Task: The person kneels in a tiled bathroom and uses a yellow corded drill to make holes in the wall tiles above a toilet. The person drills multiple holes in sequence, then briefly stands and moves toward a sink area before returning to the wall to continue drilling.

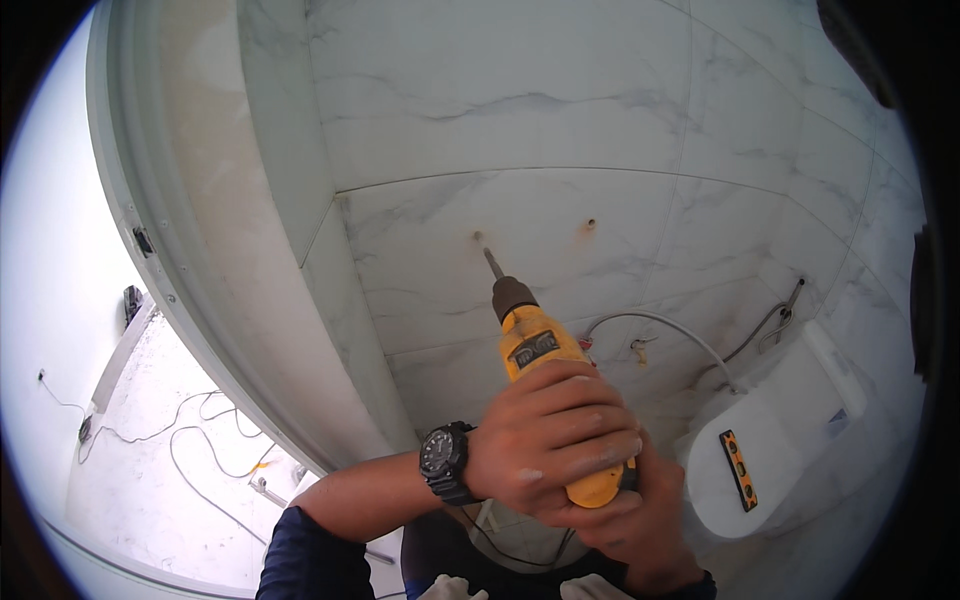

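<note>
Well, the yellow and black power drill (538, 338) is in front of the white marbled tile wall (500, 125), held by both hands. Its long body slants up and a bit left, its thin grey metal bit (492, 263) pointing at a small round hole (478, 235). The left hand (555, 440) has its fingers curled over the top; the right hand (657, 515) wraps the back end, fingers mostly hidden. Bare tile spreads around the tip. A pale door frame (165, 240) edges the left, a smooth white toilet (710, 500) the right.
</note>
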A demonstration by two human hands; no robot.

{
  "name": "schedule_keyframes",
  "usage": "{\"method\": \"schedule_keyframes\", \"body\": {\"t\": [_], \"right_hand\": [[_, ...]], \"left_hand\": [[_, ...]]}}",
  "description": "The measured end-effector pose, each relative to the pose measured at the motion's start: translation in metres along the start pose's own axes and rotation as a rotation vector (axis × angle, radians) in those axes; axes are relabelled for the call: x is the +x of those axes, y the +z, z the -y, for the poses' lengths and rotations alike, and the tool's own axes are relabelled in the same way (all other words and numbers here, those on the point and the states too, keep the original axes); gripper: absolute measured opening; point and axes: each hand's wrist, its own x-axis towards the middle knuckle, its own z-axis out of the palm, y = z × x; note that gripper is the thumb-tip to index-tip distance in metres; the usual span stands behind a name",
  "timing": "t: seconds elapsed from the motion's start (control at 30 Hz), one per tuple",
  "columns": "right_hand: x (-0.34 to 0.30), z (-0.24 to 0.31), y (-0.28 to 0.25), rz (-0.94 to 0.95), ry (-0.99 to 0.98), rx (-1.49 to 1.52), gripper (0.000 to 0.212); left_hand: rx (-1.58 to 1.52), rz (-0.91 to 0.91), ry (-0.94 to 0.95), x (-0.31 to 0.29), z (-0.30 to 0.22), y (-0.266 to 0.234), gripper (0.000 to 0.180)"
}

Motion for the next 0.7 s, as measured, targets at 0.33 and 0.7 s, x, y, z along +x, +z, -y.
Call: {"method": "schedule_keyframes", "body": {"t": [0.33, 0.7], "right_hand": [[-0.003, -0.004, 0.009, -0.047, 0.063, 0.099, 0.065], [-0.002, 0.002, 0.010, -0.022, 0.049, 0.039, 0.061]], "left_hand": [[-0.048, -0.016, 0.005, -0.006, 0.002, 0.002, 0.035], [-0.066, -0.035, -0.014, -0.007, 0.000, 0.002, 0.034]]}}
